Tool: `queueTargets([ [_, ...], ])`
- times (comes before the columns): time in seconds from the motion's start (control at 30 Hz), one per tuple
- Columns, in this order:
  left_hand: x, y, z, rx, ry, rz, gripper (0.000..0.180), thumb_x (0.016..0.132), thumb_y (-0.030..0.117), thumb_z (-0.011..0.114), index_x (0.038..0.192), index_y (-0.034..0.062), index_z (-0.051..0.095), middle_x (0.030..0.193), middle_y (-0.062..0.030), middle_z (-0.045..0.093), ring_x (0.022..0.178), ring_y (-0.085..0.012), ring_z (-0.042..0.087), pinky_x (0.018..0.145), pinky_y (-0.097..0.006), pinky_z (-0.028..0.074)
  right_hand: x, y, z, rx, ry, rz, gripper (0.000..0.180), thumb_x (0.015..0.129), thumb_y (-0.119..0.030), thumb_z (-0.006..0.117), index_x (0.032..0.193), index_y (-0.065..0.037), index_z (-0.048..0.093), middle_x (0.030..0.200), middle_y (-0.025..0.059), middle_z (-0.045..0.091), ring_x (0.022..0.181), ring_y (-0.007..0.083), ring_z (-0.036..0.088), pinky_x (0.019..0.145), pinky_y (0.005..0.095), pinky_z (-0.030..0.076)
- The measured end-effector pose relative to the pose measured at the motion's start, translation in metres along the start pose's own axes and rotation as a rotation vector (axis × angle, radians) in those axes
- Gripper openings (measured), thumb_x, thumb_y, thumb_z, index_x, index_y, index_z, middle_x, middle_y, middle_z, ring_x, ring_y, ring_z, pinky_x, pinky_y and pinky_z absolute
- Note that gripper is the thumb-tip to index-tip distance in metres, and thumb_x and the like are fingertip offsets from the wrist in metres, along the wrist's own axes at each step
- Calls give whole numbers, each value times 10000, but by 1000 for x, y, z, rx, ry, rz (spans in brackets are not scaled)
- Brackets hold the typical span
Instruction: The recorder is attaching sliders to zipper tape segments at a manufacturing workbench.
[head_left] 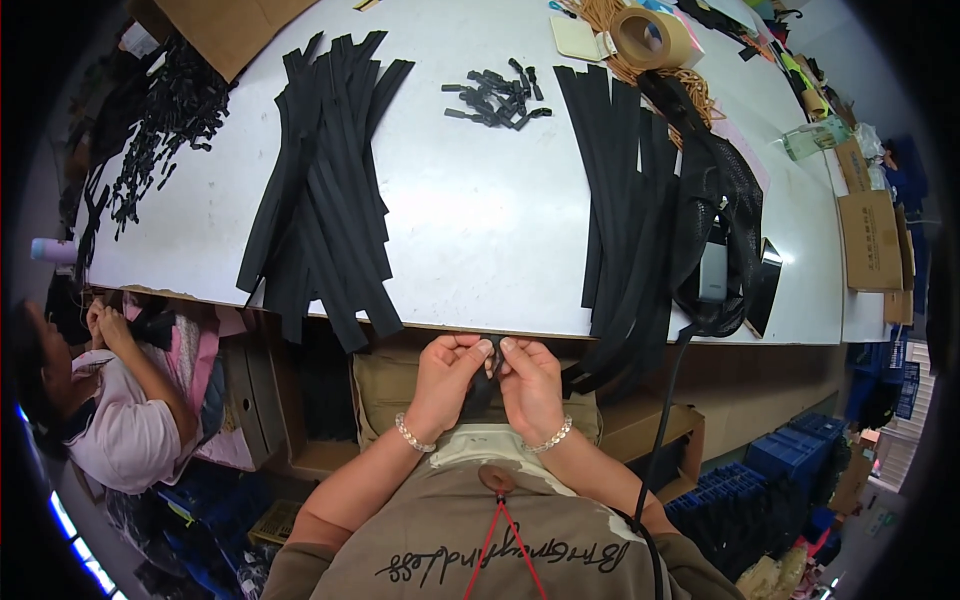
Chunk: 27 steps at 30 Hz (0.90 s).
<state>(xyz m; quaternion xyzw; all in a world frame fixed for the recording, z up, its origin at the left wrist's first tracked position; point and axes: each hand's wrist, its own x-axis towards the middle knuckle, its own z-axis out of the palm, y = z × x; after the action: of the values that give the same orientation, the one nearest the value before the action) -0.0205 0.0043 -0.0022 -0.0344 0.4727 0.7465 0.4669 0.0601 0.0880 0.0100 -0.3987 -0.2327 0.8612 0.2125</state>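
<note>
Close to the table's front edge, my left hand (447, 378) and my right hand (532, 380) meet, thumbs and forefingers pinched on a black zipper tape (481, 398). Its lower part hangs down between my hands; whatever small piece sits at the fingertips is hidden. On the white table (480, 230), a crisscrossed pile of black zipper tapes (325, 190) lies to the left, ends poking past the front edge. More black zipper tapes (615, 200) lie to the right, some drooping over the edge. Small black zipper pulls (497, 98) are heaped between the piles, farther back.
A mound of black pulls (185, 105) covers the far left. At right lie a black mesh bag (735, 180) with a grey device (713, 270) and a cable (662, 430). A tape roll (645, 40) stands behind. Another person (130, 400) works at left.
</note>
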Motion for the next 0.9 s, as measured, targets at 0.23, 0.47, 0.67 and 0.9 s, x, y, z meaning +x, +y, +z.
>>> queueTargets([
  [0.23, 2, 9, 0, 67, -12, -14, 48, 852, 8, 582, 876, -32, 591, 772, -58, 622, 672, -90, 569, 627, -214, 466, -1, 1, 9, 52, 55, 34, 8, 857, -34, 581, 854, -27, 578, 778, 16, 567, 648, 87, 480, 610, 246, 437],
  [0.47, -3, 11, -3, 126, -18, -22, 56, 868, 26, 570, 908, -9, 584, 777, -49, 612, 674, -100, 559, 627, -229, 469, 3, -4, 1, 84, 1, 164, 50, 860, -58, 585, 881, -16, 569, 764, 22, 561, 655, 91, 494, 641, 234, 431],
  [0.67, -33, 24, 7, 198, -17, 285, 82, 840, -36, 587, 913, -4, 569, 890, -54, 602, 777, -88, 562, 716, -220, 474, -21, -32, 8, -293, -354, 3, 101, 797, 44, 614, 876, -2, 571, 829, 46, 572, 742, 93, 525, 675, 229, 443],
  [0.9, -41, 36, 7, 324, -194, 542, 90, 819, -58, 593, 888, -2, 584, 886, -74, 603, 836, -134, 567, 738, -252, 475, -30, -37, 12, -585, -517, -488, 185, 710, 135, 651, 836, 27, 569, 843, 89, 570, 777, 136, 537, 703, 243, 455],
])
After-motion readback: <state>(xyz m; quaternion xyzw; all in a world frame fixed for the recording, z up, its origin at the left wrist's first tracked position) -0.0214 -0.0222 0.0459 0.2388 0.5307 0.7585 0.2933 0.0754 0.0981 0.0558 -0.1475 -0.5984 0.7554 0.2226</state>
